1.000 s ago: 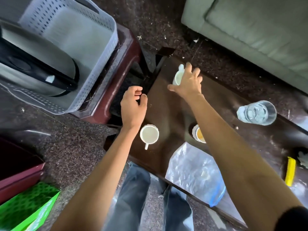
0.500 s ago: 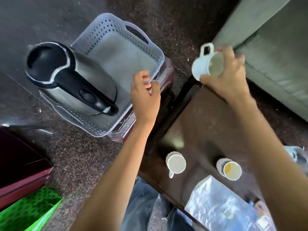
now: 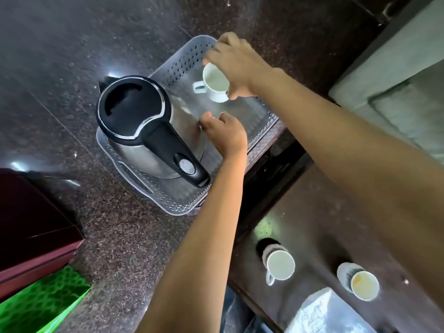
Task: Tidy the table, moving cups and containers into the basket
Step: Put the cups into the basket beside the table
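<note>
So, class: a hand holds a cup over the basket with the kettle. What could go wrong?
The white cup hangs tilted in the right hand; set down so, it may topple against the electric kettle. The basket seems to overhang its stool at the kettle end, so a knock could tip it.

The basket (image 3: 179, 209) is pale grey plastic, perforated, matt and faintly translucent; the kettle (image 3: 134, 109) has a brushed steel body with a soft sheen and a glossy black plastic lid and handle; the far cup (image 3: 215, 82) is smooth, shiny white ceramic, like the left cup (image 3: 280, 265) and right cup (image 3: 362, 284) nearby; the table (image 3: 324, 224) looks like dark polished wood; the floor (image 3: 72, 44) is glossy speckled stone; the bag (image 3: 322, 313), near right, is crinkled clear plastic; the sofa (image 3: 403, 92), far right, is matt grey-green cloth.
</note>
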{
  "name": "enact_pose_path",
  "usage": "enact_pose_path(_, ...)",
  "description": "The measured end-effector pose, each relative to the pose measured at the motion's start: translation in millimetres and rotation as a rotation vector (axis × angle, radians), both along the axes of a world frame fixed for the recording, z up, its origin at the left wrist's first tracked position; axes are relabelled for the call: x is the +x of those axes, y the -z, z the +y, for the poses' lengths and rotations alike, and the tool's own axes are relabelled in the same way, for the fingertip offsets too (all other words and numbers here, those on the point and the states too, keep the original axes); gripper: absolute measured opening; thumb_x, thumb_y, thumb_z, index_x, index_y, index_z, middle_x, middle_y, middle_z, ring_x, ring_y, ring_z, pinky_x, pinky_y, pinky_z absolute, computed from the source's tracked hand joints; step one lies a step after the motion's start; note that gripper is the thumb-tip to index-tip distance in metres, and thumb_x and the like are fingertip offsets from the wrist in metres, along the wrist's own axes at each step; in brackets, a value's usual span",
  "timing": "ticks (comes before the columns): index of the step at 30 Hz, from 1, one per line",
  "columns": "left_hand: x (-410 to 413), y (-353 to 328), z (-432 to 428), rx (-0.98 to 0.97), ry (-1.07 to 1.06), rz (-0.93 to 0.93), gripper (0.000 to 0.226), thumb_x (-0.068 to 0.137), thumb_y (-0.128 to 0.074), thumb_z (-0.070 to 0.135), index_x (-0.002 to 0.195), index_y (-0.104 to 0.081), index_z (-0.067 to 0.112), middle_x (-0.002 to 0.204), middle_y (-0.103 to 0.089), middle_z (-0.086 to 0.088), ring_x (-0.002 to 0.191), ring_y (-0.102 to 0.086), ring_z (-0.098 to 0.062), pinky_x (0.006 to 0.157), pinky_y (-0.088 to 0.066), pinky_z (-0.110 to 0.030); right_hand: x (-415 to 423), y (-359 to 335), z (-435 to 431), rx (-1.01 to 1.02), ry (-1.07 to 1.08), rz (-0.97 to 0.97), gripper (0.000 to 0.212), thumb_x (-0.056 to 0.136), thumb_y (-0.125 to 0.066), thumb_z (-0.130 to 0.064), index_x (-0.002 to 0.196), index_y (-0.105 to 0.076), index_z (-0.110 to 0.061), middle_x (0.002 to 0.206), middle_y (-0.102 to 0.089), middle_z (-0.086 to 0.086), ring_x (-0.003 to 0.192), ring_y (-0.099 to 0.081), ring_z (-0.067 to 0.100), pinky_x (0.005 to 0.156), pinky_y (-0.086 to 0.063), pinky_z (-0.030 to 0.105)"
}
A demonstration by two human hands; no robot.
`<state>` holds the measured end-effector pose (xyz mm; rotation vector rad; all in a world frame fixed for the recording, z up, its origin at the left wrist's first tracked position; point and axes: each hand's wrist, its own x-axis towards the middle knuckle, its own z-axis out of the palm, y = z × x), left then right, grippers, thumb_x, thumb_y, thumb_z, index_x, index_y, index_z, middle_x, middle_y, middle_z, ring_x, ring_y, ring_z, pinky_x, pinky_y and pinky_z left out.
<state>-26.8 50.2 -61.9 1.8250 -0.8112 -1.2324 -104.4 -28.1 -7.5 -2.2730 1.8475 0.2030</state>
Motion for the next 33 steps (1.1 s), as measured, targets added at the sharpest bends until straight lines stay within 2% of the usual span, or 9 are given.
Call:
enact_pose_path(5, -2.2, 4.6, -8.2, 0.006, -0.014, 0.010, 0.036, 0.091, -0.037, -0.002, 0.125, -0.038, -0.012, 0.130, -0.046, -0.030, 0.120, -0.049, -0.038, 0.100, -0.039, -0.037, 10.3, 25.5, -30.4, -0.044, -0.008, 0.118, 0.065, 0.076, -0.065, 0.001, 0.136, -0.043, -0.015, 0.129, -0.047, 0.023, 0.130, -0.029, 0.042, 0.104, -0.029, 0.047)
enact_pose_path(8, -4.9, 3.3, -10.8, 0.002, 0.005, -0.008, 0.036, 0.092, -0.039, 0.000, 0.127, -0.038, -0.010, 0.132, -0.046, -0.028, 0.120, -0.047, -0.037, 0.094, -0.034, -0.030, 11.8, 31.2, -45.1, -0.118, 0.011, 0.134, 0.061, 0.077, -0.069, -0.007, 0.133, -0.046, -0.014, 0.129, -0.051, 0.020, 0.129, -0.031, 0.042, 0.103, -0.029, 0.049)
enact_pose_path(10, -7.4, 1.3, -10.2, -0.009, 0.023, -0.026, 0.036, 0.093, -0.039, 0.001, 0.128, -0.037, -0.009, 0.134, -0.045, -0.027, 0.121, -0.046, -0.037, 0.089, -0.031, -0.026, 14.7, 32.1, -49.5, -0.157, 0.039, 0.129, 0.059, 0.075, -0.069, -0.004, 0.129, -0.046, -0.007, 0.127, -0.053, 0.019, 0.131, -0.032, 0.041, 0.104, -0.029, 0.049)
enact_pose_path(17, -12.7, -1.1, -9.1, -0.045, 0.063, -0.052, 0.035, 0.094, -0.041, 0.003, 0.127, -0.038, -0.006, 0.136, -0.043, -0.021, 0.124, -0.045, -0.033, 0.093, -0.033, -0.028, 14.3, 36.4, -45.2, -0.256, 0.087, 0.093, 0.073, 0.074, -0.065, 0.007, 0.138, -0.032, -0.002, 0.133, -0.050, 0.018, 0.136, -0.030, 0.035, 0.104, -0.031, 0.044)
enact_pose_path(22, -16.0, -2.2, -3.1, -0.070, 0.016, 0.004, 0.030, 0.095, -0.044, 0.010, 0.122, -0.043, -0.003, 0.130, -0.049, -0.017, 0.115, -0.051, -0.030, 0.091, -0.037, -0.028, -1.7, 25.2, -29.5, -0.256, 0.266, -0.185, 0.082, 0.073, -0.073, -0.025, 0.143, -0.032, -0.012, 0.143, -0.041, 0.006, 0.134, -0.031, 0.030, 0.106, -0.033, 0.040)
enact_pose_path(26, -20.7, -11.6, 3.6, -0.089, -0.009, 0.060, 0.029, 0.096, -0.046, 0.017, 0.121, -0.046, 0.002, 0.127, -0.053, -0.010, 0.112, -0.053, -0.022, 0.089, -0.041, -0.027, -26.1, 2.9, 1.6, -0.426, 0.429, -0.219, 0.068, 0.084, -0.054, -0.045, 0.141, -0.037, -0.014, 0.144, -0.040, 0.009, 0.134, -0.033, 0.030, 0.108, -0.026, 0.035)
enact_pose_path(28, -23.0, -14.7, 11.0, -0.130, 0.029, 0.061, 0.028, 0.096, -0.048, 0.016, 0.120, -0.047, 0.002, 0.126, -0.056, -0.011, 0.108, -0.054, -0.020, 0.086, -0.041, -0.020, -39.7, -4.0, 31.3, -0.532, 0.505, -0.260, 0.064, 0.086, -0.049, -0.046, 0.139, -0.042, -0.010, 0.141, -0.044, 0.012, 0.132, -0.037, 0.031, 0.108, -0.022, 0.032)
enact_pose_path(31, -26.7, -19.1, 39.5, -0.219, 0.142, 0.081, 0.023, 0.095, -0.049, 0.011, 0.116, -0.051, 0.001, 0.119, -0.059, -0.013, 0.096, -0.055, -0.014, 0.071, -0.038, 0.000, -61.5, -9.8, 103.6, -0.693, 0.638, -0.446, 0.055, 0.080, -0.057, -0.035, 0.125, -0.052, -0.005, 0.125, -0.056, 0.013, 0.117, -0.051, 0.030, 0.098, -0.027, 0.027)
enact_pose_path(33, -28.2, -18.1, 65.1, -0.281, 0.279, 0.068, 0.022, 0.094, -0.049, 0.010, 0.114, -0.052, 0.002, 0.114, -0.060, -0.008, 0.096, -0.055, -0.011, 0.074, -0.039, 0.001, -72.0, -6.4, 160.7, -0.681, 0.744, -0.523, 0.051, 0.079, -0.061, -0.030, 0.122, -0.053, -0.005, 0.120, -0.057, 0.010, 0.112, -0.053, 0.027, 0.097, -0.032, 0.028)
